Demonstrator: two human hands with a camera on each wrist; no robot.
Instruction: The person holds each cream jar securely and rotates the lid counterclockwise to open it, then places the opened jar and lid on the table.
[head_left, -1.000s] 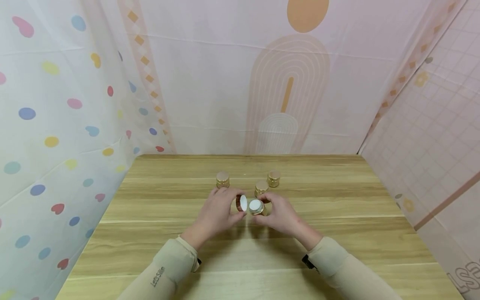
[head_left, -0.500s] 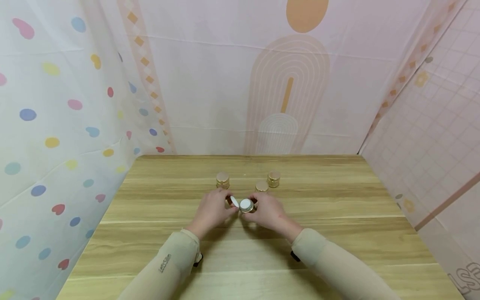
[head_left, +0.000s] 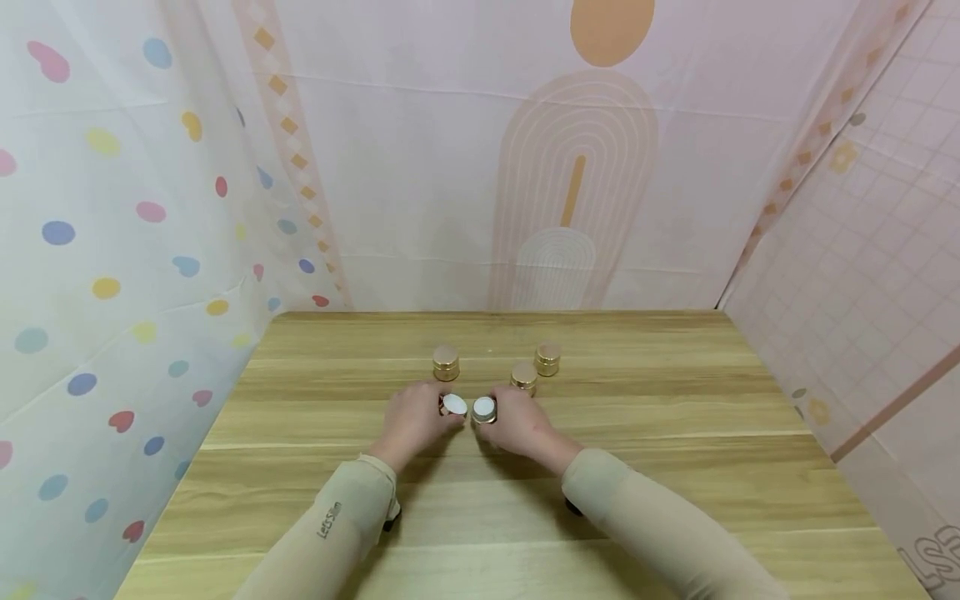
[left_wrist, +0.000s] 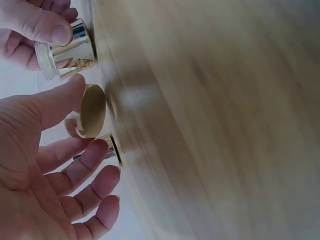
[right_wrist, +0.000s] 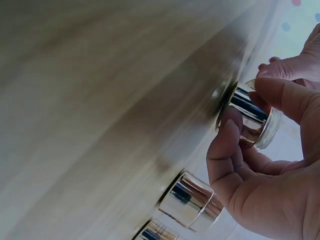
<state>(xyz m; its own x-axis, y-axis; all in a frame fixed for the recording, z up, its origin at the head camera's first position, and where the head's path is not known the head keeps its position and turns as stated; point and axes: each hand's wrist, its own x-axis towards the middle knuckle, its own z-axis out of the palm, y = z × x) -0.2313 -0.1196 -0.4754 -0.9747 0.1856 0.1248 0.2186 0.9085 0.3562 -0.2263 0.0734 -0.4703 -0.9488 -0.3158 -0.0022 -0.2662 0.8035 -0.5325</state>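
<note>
Between thumb and fingertips, my left hand (head_left: 415, 419) pinches a gold lid (left_wrist: 93, 111), its white inside (head_left: 454, 404) facing up in the head view. My right hand (head_left: 519, 421) grips an uncapped gold jar (head_left: 483, 409), upright, with a white top and a clear threaded neck (right_wrist: 270, 129). The jar's base is at the tabletop in the right wrist view; whether it touches is hard to tell. Lid and jar are side by side, a small gap apart. Beyond my right hand stands a capped gold jar (head_left: 523, 378).
Another capped gold jar (head_left: 446, 363) stands beyond my left hand, and one more capped jar (head_left: 547, 359) is at the back right. All are on a wooden table (head_left: 645, 392), with patterned cloth (head_left: 420, 192) hanging behind it.
Both hands have shifted left, the right one more. The lid has moved left and down and turned so its white inside faces upward. The uncapped jar has moved left and now stands straighter.
</note>
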